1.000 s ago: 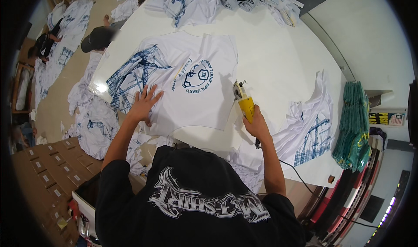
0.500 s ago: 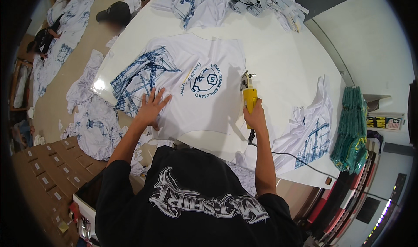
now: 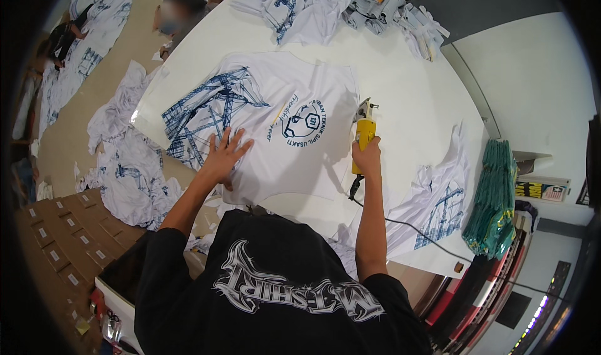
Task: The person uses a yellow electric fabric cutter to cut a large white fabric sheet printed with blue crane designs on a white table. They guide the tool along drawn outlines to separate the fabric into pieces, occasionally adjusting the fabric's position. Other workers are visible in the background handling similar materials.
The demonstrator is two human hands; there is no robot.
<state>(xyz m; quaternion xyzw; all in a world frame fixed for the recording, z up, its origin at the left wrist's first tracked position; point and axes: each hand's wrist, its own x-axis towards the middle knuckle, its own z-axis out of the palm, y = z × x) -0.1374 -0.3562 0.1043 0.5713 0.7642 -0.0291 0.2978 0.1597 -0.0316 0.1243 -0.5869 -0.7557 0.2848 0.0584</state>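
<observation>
A white shirt panel (image 3: 313,173) with blue crane-like line art and a round printed emblem lies spread on the white table. My left hand (image 3: 225,159) presses on its left part, fingers spread and palm down. In my right hand (image 3: 369,156) is a yellow electric rotary cutter (image 3: 364,131), its metal cutting head (image 3: 364,110) at the panel's right edge. From the handle's near end a black cord (image 3: 416,230) runs off to the right. Whether the blade touches the fabric I cannot tell.
More printed fabric (image 3: 441,208) is crumpled at the table's right side. Shirt pieces (image 3: 313,8) and grey bundles (image 3: 375,8) lie at the far edge. Green packets (image 3: 491,198) hang at right. Cartons (image 3: 69,236) and fabric heaps (image 3: 134,186) are at left; co-workers (image 3: 184,8) are beyond.
The rotary cutter has moved a little farther away along the panel's right edge. My left hand stays on the fabric. The view has shifted slightly, and a co-worker at far left shows more.
</observation>
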